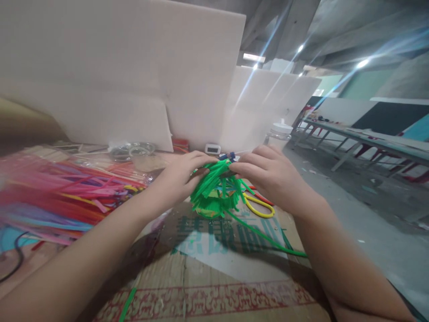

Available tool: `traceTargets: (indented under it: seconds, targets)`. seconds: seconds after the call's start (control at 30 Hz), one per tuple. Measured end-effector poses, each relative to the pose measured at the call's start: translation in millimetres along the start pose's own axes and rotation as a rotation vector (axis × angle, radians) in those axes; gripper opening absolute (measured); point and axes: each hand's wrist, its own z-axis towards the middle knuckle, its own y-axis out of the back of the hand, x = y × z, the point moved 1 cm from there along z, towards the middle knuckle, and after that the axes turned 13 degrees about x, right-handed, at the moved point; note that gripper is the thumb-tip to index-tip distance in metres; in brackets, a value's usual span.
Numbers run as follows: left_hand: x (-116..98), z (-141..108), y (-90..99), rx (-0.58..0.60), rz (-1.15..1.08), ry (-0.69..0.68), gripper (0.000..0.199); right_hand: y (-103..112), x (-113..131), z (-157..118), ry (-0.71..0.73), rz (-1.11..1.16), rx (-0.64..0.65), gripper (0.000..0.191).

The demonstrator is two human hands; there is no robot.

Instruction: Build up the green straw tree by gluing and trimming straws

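Between my two hands is a rounded bundle of bright green fuzzy pipe cleaners [216, 190], bent into strands that hang down around it. My left hand [187, 172] grips its upper left side, the fingers curled over the top. At the upper right, the fingertips of my right hand [266, 174] pinch the top of the bundle. One long green pipe cleaner [268, 241] trails from below it toward my right forearm. Just behind the bundle on the right lie scissors with yellow and red handles [259, 206], partly hidden.
Colourful pipe cleaners [77, 192] lie piled on the left. A printed cardboard sheet [201, 273] covers the work surface. Behind stand a small digital display [212, 149], a clear bottle with a white lid [279, 130] and white boards [134, 67]. A long table [362, 141] stands beyond, right.
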Motion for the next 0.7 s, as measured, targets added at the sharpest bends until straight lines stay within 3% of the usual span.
traceTargets:
  seconds: [0.7]
  targets:
    - [2.1, -0.2, -1.1, -0.001, 0.041, -0.028, 0.037, 4.9, -1.7, -1.3, 0.0, 0.062, 0.035, 0.018]
